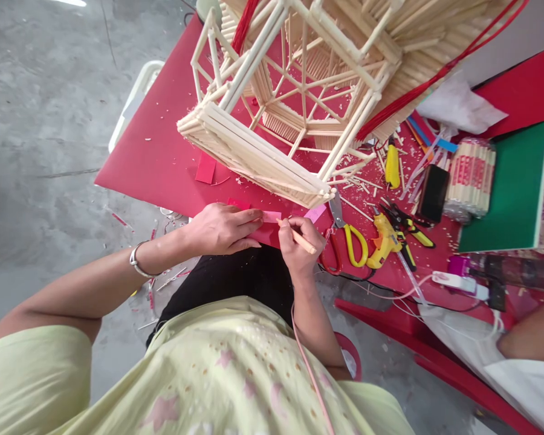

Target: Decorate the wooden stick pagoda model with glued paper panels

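Observation:
My left hand [224, 228] lies at the near edge of the red table, fingers stretched out over a pink paper strip [272, 216]. Between the fingers and thumb of my right hand [297, 251] is an orange pen [304, 240], its tip at the strip's right end. Part of the strip is hidden under my left fingers. A second pink slip [315, 214] rests to the right, beside scissors [356, 244] with one yellow and one red handle. Beyond my hands stands a large lattice model of wooden sticks [258, 142], and a red paper piece [205, 169] lies left of it.
On the right of the red table [149, 163] are a yellow glue gun [384, 241], pliers [405, 226], a yellow-handled cutter [392, 164] and a bundle of sticks [471, 175]. Cables hang along the edge. A person's arm [532, 332] shows at far right.

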{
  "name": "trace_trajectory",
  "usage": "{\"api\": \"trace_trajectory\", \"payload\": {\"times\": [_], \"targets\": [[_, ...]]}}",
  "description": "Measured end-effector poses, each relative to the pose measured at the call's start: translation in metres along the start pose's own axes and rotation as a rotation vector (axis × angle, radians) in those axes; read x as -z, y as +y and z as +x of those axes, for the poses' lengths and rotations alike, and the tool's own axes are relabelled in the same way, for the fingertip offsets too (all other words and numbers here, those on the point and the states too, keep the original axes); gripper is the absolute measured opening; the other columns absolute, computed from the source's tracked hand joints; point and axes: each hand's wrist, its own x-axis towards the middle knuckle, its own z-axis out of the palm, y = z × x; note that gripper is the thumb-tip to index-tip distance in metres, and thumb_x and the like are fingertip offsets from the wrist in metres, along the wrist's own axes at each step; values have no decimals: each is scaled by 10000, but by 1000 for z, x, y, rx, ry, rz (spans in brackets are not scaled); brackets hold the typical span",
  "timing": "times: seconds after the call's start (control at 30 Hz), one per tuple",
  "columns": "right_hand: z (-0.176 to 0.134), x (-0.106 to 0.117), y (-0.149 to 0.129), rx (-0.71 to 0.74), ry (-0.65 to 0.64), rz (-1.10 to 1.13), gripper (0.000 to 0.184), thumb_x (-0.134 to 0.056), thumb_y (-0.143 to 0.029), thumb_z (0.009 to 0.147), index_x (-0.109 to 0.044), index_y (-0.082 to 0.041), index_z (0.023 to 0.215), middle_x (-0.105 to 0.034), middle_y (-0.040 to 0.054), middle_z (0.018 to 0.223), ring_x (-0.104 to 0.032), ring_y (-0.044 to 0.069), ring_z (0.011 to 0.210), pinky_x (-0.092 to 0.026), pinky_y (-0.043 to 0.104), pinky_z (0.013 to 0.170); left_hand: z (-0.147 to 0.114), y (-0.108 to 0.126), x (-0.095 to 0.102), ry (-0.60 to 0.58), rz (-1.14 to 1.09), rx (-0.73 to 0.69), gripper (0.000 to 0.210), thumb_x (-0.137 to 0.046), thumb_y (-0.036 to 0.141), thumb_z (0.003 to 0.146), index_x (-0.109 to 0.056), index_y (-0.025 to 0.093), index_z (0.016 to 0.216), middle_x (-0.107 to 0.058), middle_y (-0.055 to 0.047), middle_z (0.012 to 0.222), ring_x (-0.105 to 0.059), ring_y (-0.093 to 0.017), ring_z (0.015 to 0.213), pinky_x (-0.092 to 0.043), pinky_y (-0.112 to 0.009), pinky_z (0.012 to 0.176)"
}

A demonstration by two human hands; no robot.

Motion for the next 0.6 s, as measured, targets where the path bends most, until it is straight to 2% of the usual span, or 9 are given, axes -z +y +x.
{"api": "trace_trajectory", "payload": {"times": [0.6], "targets": [[1,2,-1,10,-29,38,131,-642,-284,909,-628,-232,790,-694,-15,700,-636,135,596,-499,258,584,0,0,-1,16,6,-14,486,-540,585,1031,-718,159,1185,-768,-113,1211,-692,-161,693,-481,-311,568]]}}
